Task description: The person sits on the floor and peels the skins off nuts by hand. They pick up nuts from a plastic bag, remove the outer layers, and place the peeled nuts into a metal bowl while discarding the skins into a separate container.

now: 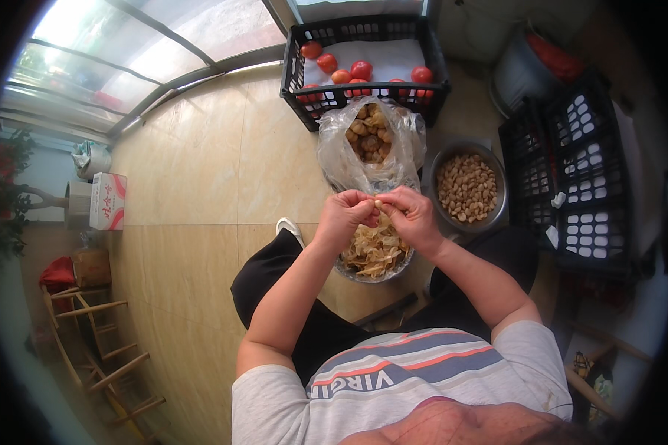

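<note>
My left hand (352, 210) and my right hand (411, 214) meet fingertip to fingertip around a small garlic clove (378, 204), which they hold between thumbs and index fingers. Beneath them sits a bowl (376, 280) heaped with papery garlic skins (372, 247), partly covered by my hands. Just beyond my fingers stands a clear plastic bag (334, 147), its mouth open over whole garlic bulbs (370, 139). To the right of my right hand rests a metal bowl (502, 192) filled with loose garlic cloves (465, 186).
Behind the bag is a black plastic crate (367, 25) with several tomatoes (360, 70). More black crates (587, 194) stand at the right, near a grey bucket (520, 72). Along the left lie a cardboard box (108, 201) and a wooden stool (97, 334) on the tiled floor (183, 222).
</note>
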`<state>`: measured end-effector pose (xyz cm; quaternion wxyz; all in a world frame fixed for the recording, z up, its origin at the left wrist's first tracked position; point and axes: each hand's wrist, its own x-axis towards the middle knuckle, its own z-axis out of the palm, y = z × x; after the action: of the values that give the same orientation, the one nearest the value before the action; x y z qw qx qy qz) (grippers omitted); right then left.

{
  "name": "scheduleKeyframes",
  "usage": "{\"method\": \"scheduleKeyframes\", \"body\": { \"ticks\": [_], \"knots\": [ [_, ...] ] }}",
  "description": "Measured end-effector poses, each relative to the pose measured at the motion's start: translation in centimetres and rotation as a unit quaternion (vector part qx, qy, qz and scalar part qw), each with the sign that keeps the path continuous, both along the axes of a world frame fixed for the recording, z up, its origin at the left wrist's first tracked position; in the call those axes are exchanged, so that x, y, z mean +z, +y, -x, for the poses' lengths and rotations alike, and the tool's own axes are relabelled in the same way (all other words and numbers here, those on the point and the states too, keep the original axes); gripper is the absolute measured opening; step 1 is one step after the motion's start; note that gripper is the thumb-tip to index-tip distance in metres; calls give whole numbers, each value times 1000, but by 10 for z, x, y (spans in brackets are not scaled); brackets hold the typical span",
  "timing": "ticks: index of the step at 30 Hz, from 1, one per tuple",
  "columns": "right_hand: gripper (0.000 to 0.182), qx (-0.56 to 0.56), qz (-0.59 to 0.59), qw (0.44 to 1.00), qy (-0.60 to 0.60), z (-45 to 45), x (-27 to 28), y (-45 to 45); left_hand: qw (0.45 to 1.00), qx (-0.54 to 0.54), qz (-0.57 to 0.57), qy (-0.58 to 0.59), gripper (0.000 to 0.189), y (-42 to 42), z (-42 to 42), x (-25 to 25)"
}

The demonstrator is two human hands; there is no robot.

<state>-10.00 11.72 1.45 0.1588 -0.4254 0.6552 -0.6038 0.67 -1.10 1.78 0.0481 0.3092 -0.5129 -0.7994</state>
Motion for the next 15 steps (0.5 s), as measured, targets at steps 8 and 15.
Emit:
{"method": "scheduleKeyframes", "body": {
  "ticks": [8,15],
  "knots": [
    [14,-3,-4,999,32,2,3,-3,999,37,27,8,13,3,0,-2],
    [14,5,-28,996,-85,-5,2,-2,999,34,6,25,12,5,1,4]
  ]
}}
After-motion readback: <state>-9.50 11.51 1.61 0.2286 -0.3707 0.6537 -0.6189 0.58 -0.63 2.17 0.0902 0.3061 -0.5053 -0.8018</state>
